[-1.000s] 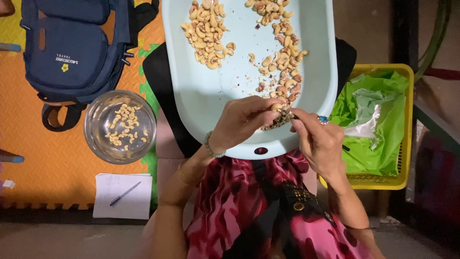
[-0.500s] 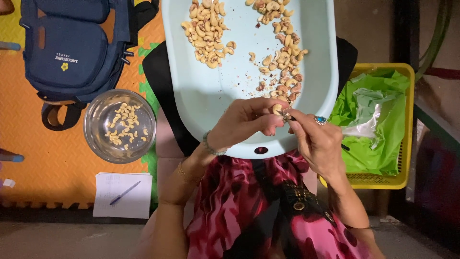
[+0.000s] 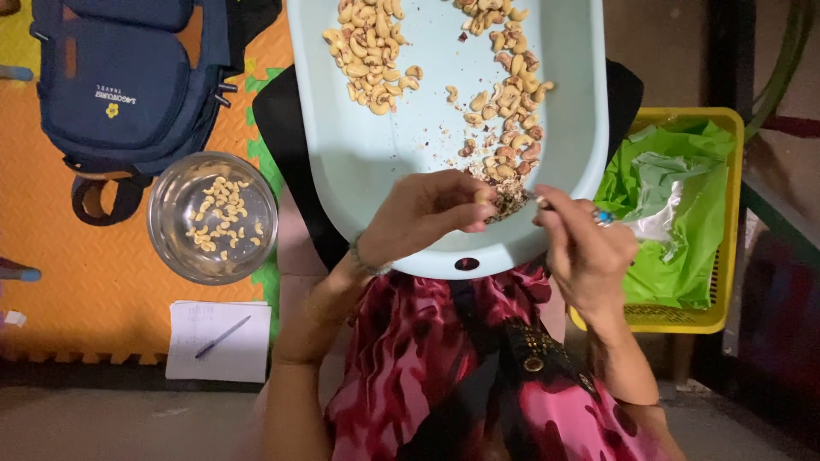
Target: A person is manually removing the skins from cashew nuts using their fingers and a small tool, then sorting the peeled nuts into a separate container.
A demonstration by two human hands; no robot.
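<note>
Centre frame, over the pale blue tray: left hand pinches a cashew at its fingertips, right hand beside it grips a thin tool, fingers curled tight.

- A small pale logo patch sat on the navy backpack, at the mat's far left corner.
- A green plastic bag lined the yellow basket.

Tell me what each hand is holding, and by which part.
Left hand pinches a cashew nut at its fingertips. Right hand grips a thin tool by its handle end; the tip is too small to make out.
</note>
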